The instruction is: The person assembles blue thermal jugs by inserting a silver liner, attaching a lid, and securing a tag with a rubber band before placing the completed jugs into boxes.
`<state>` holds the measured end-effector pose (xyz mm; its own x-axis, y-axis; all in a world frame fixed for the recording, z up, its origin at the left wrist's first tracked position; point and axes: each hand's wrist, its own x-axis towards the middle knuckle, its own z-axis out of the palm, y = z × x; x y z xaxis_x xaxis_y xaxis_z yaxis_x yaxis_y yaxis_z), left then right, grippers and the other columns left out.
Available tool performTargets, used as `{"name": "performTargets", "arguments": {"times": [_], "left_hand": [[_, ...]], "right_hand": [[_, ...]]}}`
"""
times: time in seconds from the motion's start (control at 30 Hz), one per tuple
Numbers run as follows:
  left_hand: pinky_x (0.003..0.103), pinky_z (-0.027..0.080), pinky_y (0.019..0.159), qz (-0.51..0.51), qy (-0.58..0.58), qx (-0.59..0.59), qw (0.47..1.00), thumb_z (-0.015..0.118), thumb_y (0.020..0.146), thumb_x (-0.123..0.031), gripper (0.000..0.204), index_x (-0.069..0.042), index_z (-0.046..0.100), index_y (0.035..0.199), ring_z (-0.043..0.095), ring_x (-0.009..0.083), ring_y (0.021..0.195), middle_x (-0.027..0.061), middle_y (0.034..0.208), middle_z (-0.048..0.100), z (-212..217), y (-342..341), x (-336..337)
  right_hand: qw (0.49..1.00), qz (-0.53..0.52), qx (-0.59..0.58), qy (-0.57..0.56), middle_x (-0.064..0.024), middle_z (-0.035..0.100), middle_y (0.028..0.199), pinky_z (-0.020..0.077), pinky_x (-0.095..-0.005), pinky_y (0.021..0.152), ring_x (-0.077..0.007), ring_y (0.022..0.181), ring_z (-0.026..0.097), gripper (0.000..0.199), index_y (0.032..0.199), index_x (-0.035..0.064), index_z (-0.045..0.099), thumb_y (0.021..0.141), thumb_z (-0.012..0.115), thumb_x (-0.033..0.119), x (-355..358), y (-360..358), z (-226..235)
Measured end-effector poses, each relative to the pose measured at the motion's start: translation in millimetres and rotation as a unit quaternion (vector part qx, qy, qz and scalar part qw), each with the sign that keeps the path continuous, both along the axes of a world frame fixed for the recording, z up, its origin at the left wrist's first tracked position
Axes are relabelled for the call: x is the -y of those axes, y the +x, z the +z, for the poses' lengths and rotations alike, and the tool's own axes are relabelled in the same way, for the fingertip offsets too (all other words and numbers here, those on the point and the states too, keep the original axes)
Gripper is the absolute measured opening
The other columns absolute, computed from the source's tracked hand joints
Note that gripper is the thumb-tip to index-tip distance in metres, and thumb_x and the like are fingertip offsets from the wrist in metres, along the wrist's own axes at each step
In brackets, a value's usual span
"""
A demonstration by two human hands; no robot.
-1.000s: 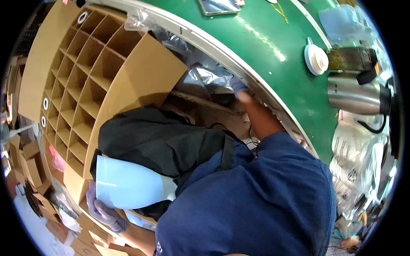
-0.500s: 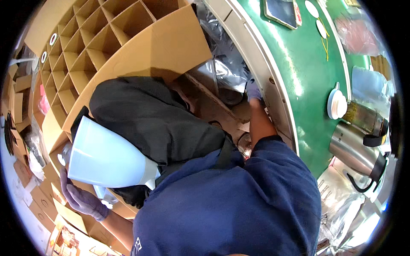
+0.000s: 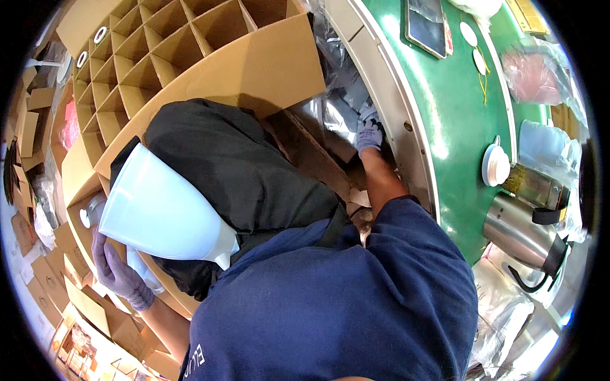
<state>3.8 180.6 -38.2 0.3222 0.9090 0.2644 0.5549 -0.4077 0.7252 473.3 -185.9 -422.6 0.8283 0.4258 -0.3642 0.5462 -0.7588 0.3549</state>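
1. Head view, looking steeply down: the person's dark blue shirt [image 3: 330,298] fills the near middle of the picture, with a black bag or garment [image 3: 235,165] bunched just above it.
2. The left hand [image 3: 117,270], in a purple-grey glove, sits at the near left. Its fingers are curled closed around the lower edge of a large pale-blue plastic funnel [image 3: 162,213], gripping it.
3. The funnel lies tilted, its wide mouth facing left and its narrow spout pointing right toward the shirt, resting against the black bag.
4. The right hand [image 3: 368,134], in a light grey glove, reaches far forward on a bare forearm into the gap between a cardboard box and the edge of a green tabletop [image 3: 457,127]. It touches crinkled silver plastic bags [image 3: 337,108] packed in that gap; I cannot tell whether the fingers are closed on one.
5. At the far left stands a large cardboard box with a grid of cardboard dividers [image 3: 146,57] forming many square cells, its flap [image 3: 267,63] folded out toward the right.
6. On the tabletop at the right: a white round lid [image 3: 495,166], a stainless steel jug with a black handle [image 3: 524,238] lying nearer, and a dark flat tablet-like device [image 3: 427,25] at the far edge.
7. Clear plastic bags [image 3: 540,76] lie at the far right of the tabletop.
8. Flattened cardboard pieces [image 3: 38,267] lie scattered on the floor at the near left.
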Motion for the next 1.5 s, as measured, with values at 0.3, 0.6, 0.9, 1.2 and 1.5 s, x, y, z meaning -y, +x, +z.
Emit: {"name": "performTargets", "arguments": {"times": [0.3,0.6,0.9,1.2,1.5], "left_hand": [[0.045,0.04,0.109,-0.033,0.047,0.068,0.996,0.042,0.101,-0.02,0.042,0.013,0.059,0.122,0.053,0.0344,0.127,0.0247,0.127,0.061,21,14,12],[0.05,0.04,0.107,-0.057,0.08,0.147,0.984,0.043,0.097,-0.018,0.036,0.009,0.062,0.112,0.057,0.0392,0.119,0.0242,0.118,0.064,36,14,25],[0.041,0.037,0.11,-0.234,-0.311,0.421,0.819,0.076,0.077,-0.055,0.104,0.001,0.028,0.15,0.049,0.0278,0.129,0.0168,0.139,0.05,90,78,32],[0.031,0.046,0.097,-0.17,-0.274,0.469,0.822,0.067,0.077,-0.007,0.06,0.002,0.049,0.134,0.059,0.0177,0.109,0.0091,0.122,0.061,84,47,-24],[0.029,0.047,0.093,-0.235,-0.279,0.31,0.878,0.077,0.074,-0.014,0.074,0.003,0.046,0.139,0.058,0.0133,0.103,0.0073,0.117,0.062,64,41,-81]], "right_hand": [[0.989,-0.13,-0.07,-0.016,-0.0186,0.062,0.119,0.0523,-0.0456,0.088,-0.035,0.11,0.064,0.036,0.12,0.0094,0.065,0.088,0.059,0.025,-2,-37,63],[0.973,-0.154,-0.137,0.104,-0.0358,0.051,0.127,0.0468,-0.0515,0.097,-0.0476,0.118,0.055,0.089,0.157,0.0169,0.007,0.083,0.057,0.01,-38,-79,189],[0.55,0.551,-0.022,0.627,-0.009,0.067,0.1,0.0486,-0.0374,0.072,-0.0233,0.081,0.063,0.046,0.113,0.0088,0.069,0.067,0.07,0.013,-252,-180,464],[0.507,0.498,-0.121,0.693,-0.0147,0.059,0.117,0.0462,-0.0448,0.094,-0.0335,0.107,0.058,0.049,0.123,0.0022,0.059,0.075,0.067,0.005,-344,-236,497],[0.623,0.428,-0.183,0.629,-0.0201,0.062,0.105,0.0472,-0.0424,0.092,-0.038,0.102,0.058,0.043,0.115,0.0002,0.065,0.076,0.048,-0.007,-373,-202,451]]}}
